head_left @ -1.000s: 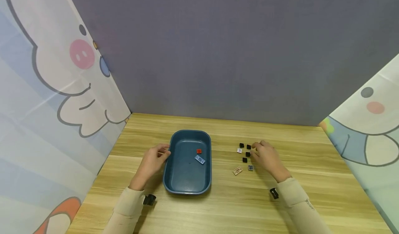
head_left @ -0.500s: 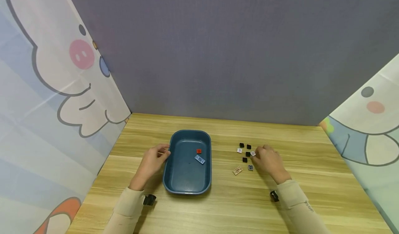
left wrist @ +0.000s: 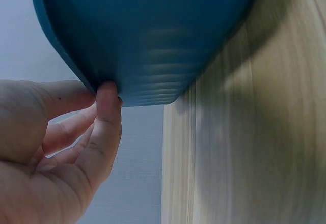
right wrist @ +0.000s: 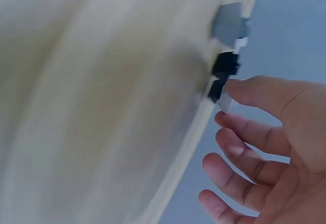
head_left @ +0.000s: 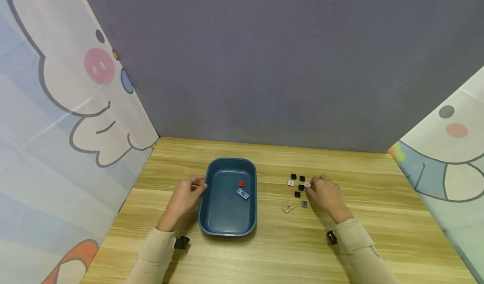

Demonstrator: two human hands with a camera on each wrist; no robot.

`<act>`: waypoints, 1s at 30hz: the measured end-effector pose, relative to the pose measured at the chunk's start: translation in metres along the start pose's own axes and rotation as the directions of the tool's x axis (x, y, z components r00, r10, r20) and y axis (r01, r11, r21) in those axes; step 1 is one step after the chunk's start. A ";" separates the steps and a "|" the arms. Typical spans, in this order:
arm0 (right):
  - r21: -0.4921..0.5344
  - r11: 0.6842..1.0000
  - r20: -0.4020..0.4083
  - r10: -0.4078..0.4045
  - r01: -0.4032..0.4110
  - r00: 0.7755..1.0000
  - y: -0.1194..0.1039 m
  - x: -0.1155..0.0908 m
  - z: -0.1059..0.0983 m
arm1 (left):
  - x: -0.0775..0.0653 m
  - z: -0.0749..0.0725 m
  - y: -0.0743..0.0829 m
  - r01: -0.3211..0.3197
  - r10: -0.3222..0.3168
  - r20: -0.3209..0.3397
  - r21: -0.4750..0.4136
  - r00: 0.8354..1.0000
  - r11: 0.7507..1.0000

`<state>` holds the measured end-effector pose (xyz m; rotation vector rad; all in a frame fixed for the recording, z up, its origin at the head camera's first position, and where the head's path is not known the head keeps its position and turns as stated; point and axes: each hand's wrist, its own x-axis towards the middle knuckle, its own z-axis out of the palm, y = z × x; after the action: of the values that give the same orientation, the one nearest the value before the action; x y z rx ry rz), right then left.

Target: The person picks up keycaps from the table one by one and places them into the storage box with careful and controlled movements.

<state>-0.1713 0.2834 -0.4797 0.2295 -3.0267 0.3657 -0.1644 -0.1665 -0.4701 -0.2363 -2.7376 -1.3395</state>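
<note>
My left hand (head_left: 184, 198) pinches the left rim of a blue tray (head_left: 228, 235) between thumb and fingers; the left wrist view shows the thumb and a finger (left wrist: 104, 132) on that rim. Inside the tray lie a small red square tile (head_left: 241, 183) and a light-blue oblong tile (head_left: 243, 193) with a print. My right hand (head_left: 326, 195) pinches a small white square tile (right wrist: 225, 102) between thumb and index finger, just right of several black square tiles (head_left: 297, 194). Another white tile (head_left: 290, 183), a grey tile (head_left: 304, 203) and a tan printed oblong tile (head_left: 289, 207) lie nearby.
A wooden table (head_left: 272, 250) carries everything. A grey panel (head_left: 272, 65) stands along its back edge. Printed cartoon cloths (head_left: 56, 107) hang at both sides. Black wrist mounts (head_left: 182, 242) sit under both cuffs.
The white tile has come into sight at my right fingertips, and that hand has drawn slightly toward me from the black tiles. My left hand and the tray have stayed in place.
</note>
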 end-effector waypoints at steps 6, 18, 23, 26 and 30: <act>0.005 0.996 -0.103 -0.087 0.088 0.991 -0.024 0.004 -0.010 | 0.000 0.000 0.000 -0.003 0.003 -0.002 -0.007 1.000 1.000; 0.048 0.966 -0.191 -0.241 0.254 0.951 -0.087 0.018 -0.019 | 0.000 0.001 -0.001 0.001 -0.001 -0.005 -0.013 1.000 1.000; 0.056 0.951 -0.203 -0.288 0.305 0.936 -0.114 0.021 -0.018 | 0.000 0.001 -0.001 0.005 -0.005 -0.007 -0.013 1.000 1.000; 0.063 0.943 -0.195 -0.309 0.326 0.931 -0.130 0.022 -0.016 | 0.000 0.001 -0.001 0.005 -0.005 -0.009 -0.015 1.000 1.000; 0.053 0.930 -0.180 -0.348 0.362 0.920 -0.147 0.023 -0.015 | 0.000 0.001 0.000 0.003 -0.003 -0.009 -0.014 1.000 1.000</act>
<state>-0.1702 0.1428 -0.4294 0.7055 -2.7282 0.4557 -0.1648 -0.1657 -0.4711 -0.2268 -2.7230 -1.3578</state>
